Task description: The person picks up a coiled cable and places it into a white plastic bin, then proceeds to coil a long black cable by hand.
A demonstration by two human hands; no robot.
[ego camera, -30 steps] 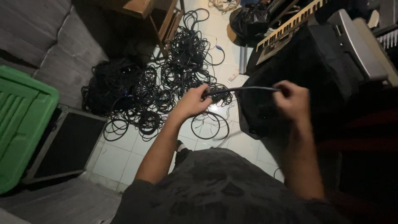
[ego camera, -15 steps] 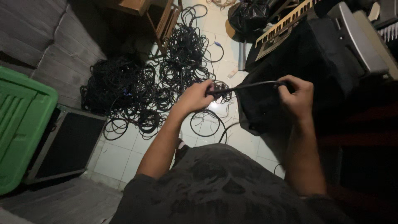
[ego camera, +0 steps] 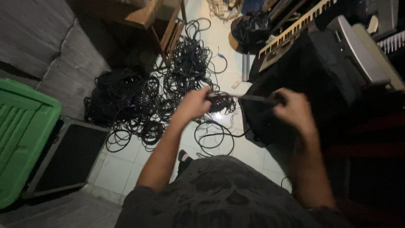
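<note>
left hand (ego camera: 195, 102) and right hand (ego camera: 295, 110) both closed on a black cable (ego camera: 255, 99), stretched taut between their fingers; remainder hangs below.

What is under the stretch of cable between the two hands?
Below the black cable, held by the left hand and right hand, lie loose cable loops on the pale tiled floor and a black bag. The bag's inside is too dark to tell.
</note>
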